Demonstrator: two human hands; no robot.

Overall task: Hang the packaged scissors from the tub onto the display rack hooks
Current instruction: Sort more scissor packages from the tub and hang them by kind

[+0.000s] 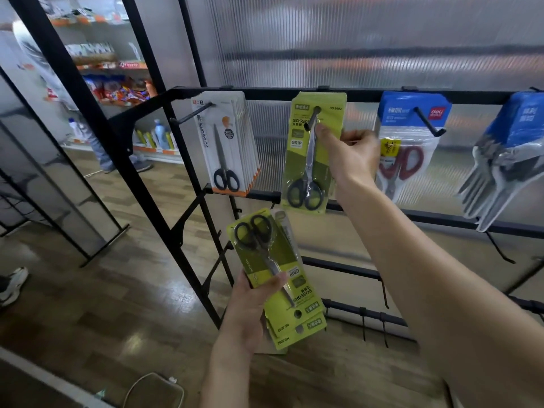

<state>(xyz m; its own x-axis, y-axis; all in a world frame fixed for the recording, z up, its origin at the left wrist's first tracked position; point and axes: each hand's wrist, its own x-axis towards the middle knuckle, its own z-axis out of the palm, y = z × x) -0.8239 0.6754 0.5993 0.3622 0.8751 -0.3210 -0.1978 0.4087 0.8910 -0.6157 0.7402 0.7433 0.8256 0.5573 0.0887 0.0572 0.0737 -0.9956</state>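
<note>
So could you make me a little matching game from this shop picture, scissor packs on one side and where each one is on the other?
Things:
1. white and orange packs
2. green pack with upright lettering
3. green packs turned upside down
4. blue-topped packs with red handles

Places:
A. held in the left hand
B. on the hook right of the right hand
C. on the leftmost hook
D. pinched by the right hand at the middle hook

Pairs: 1-C, 2-D, 3-A, 4-B

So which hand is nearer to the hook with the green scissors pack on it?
The right. The right hand pinches the hanging green pack just below that hook. The left hand is far lower, gripping a stack of green packs.
</note>
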